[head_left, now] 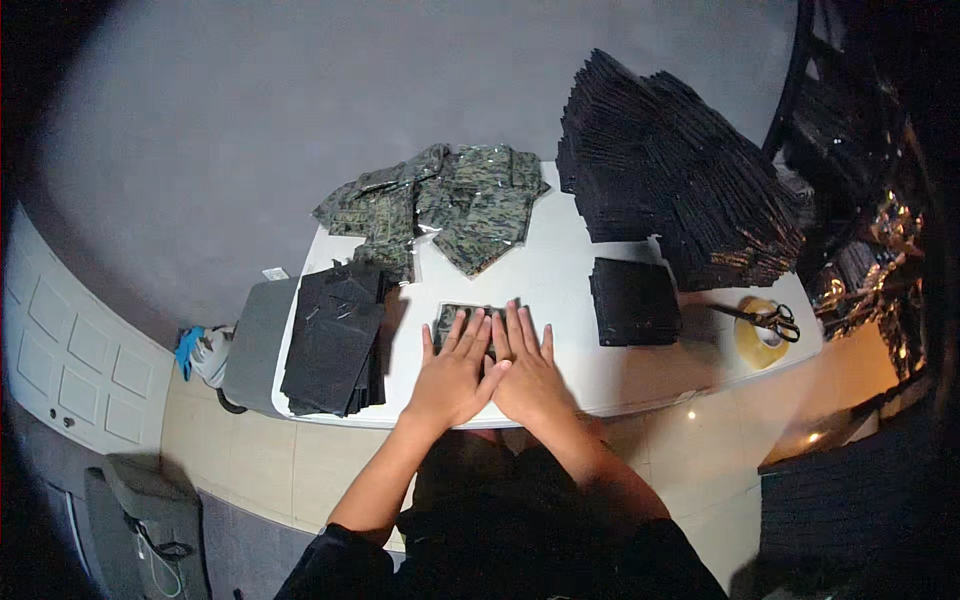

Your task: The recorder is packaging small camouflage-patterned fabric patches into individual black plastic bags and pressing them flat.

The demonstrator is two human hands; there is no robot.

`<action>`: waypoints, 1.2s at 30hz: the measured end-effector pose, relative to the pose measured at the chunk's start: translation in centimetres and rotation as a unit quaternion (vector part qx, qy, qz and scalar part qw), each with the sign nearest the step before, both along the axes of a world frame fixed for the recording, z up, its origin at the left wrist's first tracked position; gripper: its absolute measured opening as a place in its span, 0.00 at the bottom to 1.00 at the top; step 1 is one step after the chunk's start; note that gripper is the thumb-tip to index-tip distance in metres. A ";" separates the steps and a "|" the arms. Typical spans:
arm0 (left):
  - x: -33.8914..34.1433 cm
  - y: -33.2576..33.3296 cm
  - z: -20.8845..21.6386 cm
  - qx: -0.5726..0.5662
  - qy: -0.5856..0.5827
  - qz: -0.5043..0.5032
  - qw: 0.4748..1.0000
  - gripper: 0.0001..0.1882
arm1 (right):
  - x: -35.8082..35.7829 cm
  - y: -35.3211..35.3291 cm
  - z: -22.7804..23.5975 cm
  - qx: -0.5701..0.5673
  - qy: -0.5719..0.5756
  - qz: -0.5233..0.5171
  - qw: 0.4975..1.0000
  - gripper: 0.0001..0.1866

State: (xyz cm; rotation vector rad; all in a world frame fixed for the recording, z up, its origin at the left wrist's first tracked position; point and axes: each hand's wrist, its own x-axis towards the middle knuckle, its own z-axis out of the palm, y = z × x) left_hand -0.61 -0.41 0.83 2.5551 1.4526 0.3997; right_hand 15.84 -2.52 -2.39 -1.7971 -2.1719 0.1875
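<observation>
Both hands lie flat and side by side near the front edge of the white table. Under the fingers is a small folded camouflage-patterned piece [447,318], mostly covered, so its exact kind is hidden. My left hand [458,372] presses on its left part with fingers stretched out. My right hand [528,370] rests on its right part, fingers also straight, the two thumbs meeting or overlapping. Left of my hands sits a stack of flat black fabric pieces [335,340]. Farther back lie several camouflage packets [480,205] in clear, shiny plastic.
On the right of the white table [560,310] stand a small black stack [635,300] and tall leaning piles of black pieces [670,170]. Black-handled scissors [775,322] lie on a roll of yellowish tape [758,348]. A grey chair [255,340] touches the left side.
</observation>
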 end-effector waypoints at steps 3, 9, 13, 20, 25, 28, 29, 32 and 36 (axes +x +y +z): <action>-0.3 0.4 -1.1 -0.026 0.024 0.025 0.999 0.42 | -0.7 0.1 -0.1 -0.012 -0.002 0.004 1.000 0.39; -1.7 1.5 -2.0 -0.020 0.004 0.064 0.998 0.42 | -0.2 0.0 0.1 -0.016 -0.008 0.017 1.000 0.38; -2.3 2.2 -2.4 -0.019 0.000 0.081 0.997 0.44 | 0.0 -0.1 0.0 -0.011 0.001 0.018 1.000 0.39; -4.5 -1.8 -1.0 0.086 -0.027 0.062 0.994 0.38 | 0.4 -1.8 -0.2 0.033 0.002 0.052 0.998 0.39; -6.8 -4.0 5.5 0.138 -0.136 0.113 0.975 0.20 | -1.7 -1.3 -0.2 0.016 -0.017 0.053 0.998 0.38; -9.6 -1.3 6.0 0.182 -0.101 0.196 0.958 0.18 | -4.1 0.7 0.4 -0.006 -0.006 0.071 0.997 0.38; -10.4 -0.3 5.7 0.177 -0.088 0.216 0.956 0.18 | -4.8 1.1 0.5 -0.009 0.009 0.068 0.998 0.37; -11.8 1.7 4.9 0.144 -0.067 0.237 0.958 0.16 | -5.6 1.4 0.6 0.018 0.044 0.054 0.997 0.36; -12.8 2.5 4.3 0.125 -0.076 0.239 0.960 0.10 | -4.3 0.3 0.7 0.103 0.140 0.096 0.980 0.35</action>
